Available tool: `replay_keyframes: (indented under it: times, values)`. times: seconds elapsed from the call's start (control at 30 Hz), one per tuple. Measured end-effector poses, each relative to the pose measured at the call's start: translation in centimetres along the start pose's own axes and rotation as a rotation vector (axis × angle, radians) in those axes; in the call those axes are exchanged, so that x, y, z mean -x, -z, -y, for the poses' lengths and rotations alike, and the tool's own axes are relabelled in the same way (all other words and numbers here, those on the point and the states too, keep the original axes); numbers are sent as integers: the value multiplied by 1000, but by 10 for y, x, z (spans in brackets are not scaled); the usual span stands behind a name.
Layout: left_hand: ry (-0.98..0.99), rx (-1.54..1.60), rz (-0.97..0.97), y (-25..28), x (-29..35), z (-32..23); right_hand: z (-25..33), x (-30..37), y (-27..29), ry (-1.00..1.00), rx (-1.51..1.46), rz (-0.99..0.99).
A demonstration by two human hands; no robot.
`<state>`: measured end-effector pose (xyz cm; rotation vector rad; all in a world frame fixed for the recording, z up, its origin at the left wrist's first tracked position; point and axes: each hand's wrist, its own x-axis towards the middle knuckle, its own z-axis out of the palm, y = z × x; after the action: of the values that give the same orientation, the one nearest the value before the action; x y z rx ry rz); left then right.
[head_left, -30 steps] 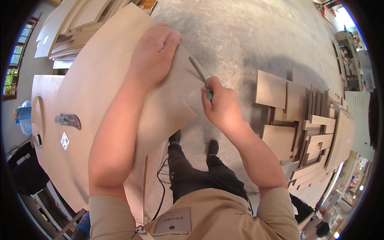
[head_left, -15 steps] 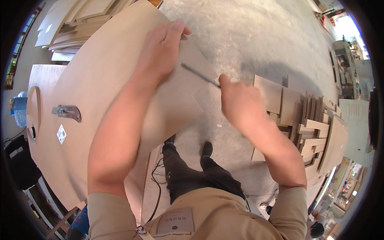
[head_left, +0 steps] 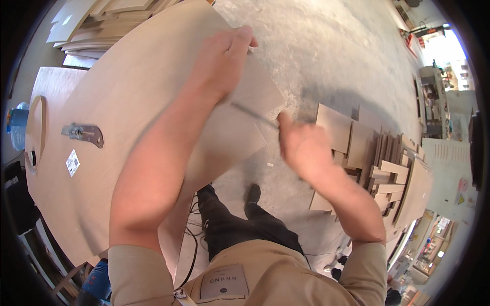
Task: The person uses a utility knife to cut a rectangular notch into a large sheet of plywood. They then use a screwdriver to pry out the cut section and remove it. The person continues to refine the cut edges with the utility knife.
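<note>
A large light-brown wooden panel (head_left: pixel 153 66) fills the left side, with a step-shaped notch cut into its right edge. My left hand (head_left: pixel 224 61) is closed round the panel's edge beyond the notch, its fingertips partly out of sight over the rim. In my right hand (head_left: pixel 306 148) is a slim dark file (head_left: pixel 251 112), gripped at its near end. The file's shaft points left across the panel next to the notch and is blurred by motion; whether it touches the wood, I cannot tell. On the panel to the left lie a utility knife (head_left: pixel 84 135) and a white label (head_left: pixel 72 163).
Stacked wooden offcuts (head_left: pixel 390 178) stand on the concrete floor (head_left: pixel 291 61) at the right. More boards (head_left: pixel 97 38) are piled at the far left, near a coil of wood-coloured strip (head_left: pixel 42 115). A blue power tool (head_left: pixel 96 283) and a black cable (head_left: pixel 193 255) are low at the left.
My right hand and the file have come nearer to me along the panel's edge, toward the notch. My left hand keeps its hold on the edge. The whole view has shifted slightly.
</note>
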<state>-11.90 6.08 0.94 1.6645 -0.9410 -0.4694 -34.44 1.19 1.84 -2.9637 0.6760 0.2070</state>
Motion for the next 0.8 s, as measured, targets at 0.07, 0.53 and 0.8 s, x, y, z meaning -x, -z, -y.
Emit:
replay_keyframes:
  times: [0.07, 0.53, 0.8]
  values:
    - [22, -23, 12, 0, 0, -1, 1, 1, -10, 40, -41, 35]
    - [25, -16, 15, -2, -1, 1, 13, 3, 25, 91, 91, 215]
    - [15, -21, 35, 0, 0, -2, 11, -10, 31, 20, 99, 238]
